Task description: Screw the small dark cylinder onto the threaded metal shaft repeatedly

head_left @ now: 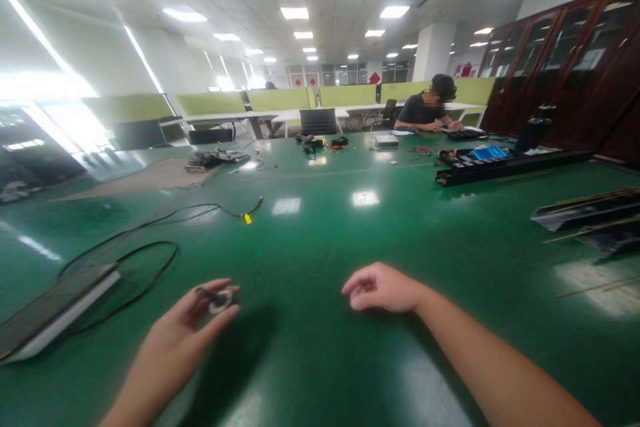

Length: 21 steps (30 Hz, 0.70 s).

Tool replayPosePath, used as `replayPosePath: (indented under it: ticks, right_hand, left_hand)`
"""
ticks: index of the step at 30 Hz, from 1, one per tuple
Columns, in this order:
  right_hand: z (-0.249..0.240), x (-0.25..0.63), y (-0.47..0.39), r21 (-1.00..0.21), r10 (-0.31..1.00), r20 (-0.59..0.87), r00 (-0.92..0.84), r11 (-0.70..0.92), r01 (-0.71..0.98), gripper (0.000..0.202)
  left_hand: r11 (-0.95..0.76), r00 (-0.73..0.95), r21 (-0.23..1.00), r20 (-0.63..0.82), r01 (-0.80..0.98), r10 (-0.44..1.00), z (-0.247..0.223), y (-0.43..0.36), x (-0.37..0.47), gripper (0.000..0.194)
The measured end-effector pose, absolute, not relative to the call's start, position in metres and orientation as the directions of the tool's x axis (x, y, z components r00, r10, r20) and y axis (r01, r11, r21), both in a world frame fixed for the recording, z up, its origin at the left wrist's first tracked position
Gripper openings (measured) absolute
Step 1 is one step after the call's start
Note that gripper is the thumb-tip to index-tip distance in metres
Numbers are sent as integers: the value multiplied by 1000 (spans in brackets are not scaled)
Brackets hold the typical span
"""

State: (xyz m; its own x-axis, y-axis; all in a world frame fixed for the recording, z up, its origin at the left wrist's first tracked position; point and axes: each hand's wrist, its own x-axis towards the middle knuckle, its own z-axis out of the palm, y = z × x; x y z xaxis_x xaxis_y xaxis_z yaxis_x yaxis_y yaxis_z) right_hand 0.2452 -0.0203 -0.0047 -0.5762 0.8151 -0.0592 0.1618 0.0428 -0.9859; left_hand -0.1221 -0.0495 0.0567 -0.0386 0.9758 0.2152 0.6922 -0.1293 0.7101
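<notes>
My left hand (187, 327) is raised over the green tabletop (310, 253). Between its thumb and fingers is a small object (221, 301) with a pale ring and a darker part; blur hides what kind it is. To the right, my right hand (383, 288) hovers over the same surface, its fingers loosely curled and apart from the thumb, with nothing visible in it. A wide gap separates the two hands.
A long grey-and-white device (60, 310) lies at the left near a looping black cable (170, 260) with a yellow tag (248, 219). Black metal channels (575, 213) and thin rods stand right. Farther back, a person (425, 110) works at the table.
</notes>
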Motion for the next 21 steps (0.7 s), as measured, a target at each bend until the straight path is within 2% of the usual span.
replayPosePath:
  ticks: [2, 4, 8, 14, 21]
  right_hand:
    - [-7, 245, -18, -986, 854, -16, -520, 72, 149, 35]
    - [-9, 245, -16, -976, 905, 44, -423, 129, 176, 35]
    - [-13, 247, -13, -908, 953, 182, -244, 258, 330, 46]
    - [-13, 242, -17, -806, 910, 278, -307, 395, 441, 51]
    - [-6, 239, -21, -774, 913, 246, -324, 387, 501, 35]
  left_hand:
    - [-221, 136, 754, 175, 618, 975, 52, -34, -74, 53]
    - [-324, 255, 716, 207, 618, 945, 46, -21, -28, 42]
    - [-491, 454, 685, 255, 538, 854, 30, -6, 24, 29]
    - [-583, 605, 618, 209, 528, 768, 12, -6, 18, 25]
    - [-462, 531, 725, 157, 510, 833, 11, -8, 17, 38]
